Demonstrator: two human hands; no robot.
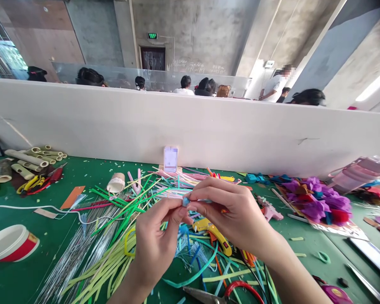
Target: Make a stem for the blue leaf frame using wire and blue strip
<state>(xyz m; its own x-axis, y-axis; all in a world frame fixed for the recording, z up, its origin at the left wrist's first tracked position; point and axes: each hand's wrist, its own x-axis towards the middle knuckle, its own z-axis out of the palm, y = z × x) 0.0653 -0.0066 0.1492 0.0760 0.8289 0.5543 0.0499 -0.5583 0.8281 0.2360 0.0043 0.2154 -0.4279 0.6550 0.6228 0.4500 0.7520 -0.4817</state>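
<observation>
Here, above the green counter (22, 278), fingertips meet: the left hand (155, 232) pinches a tiny light-blue piece (185, 201) at its near edge, and the right hand (229, 207) grips it between thumb and fingers from the other side! Just below sits a yellow curved plastic cutter (220, 241); nearer the viewer, red-handled metal scissors (220, 299); over on the left, long pale-green fuzzy strips (104, 266) in a heap.

We look to be in a craft workshop, since the green tabletop (58, 238) carries thin wires (79, 253), coloured strips (109, 257), scissors (205, 295) and cut bamboo tubes (28, 159), while beyond a long white partition (209, 126) we see other people's heads (90, 77), a bare concrete wall (196, 29) and a lit exit sign (152, 36).
</observation>
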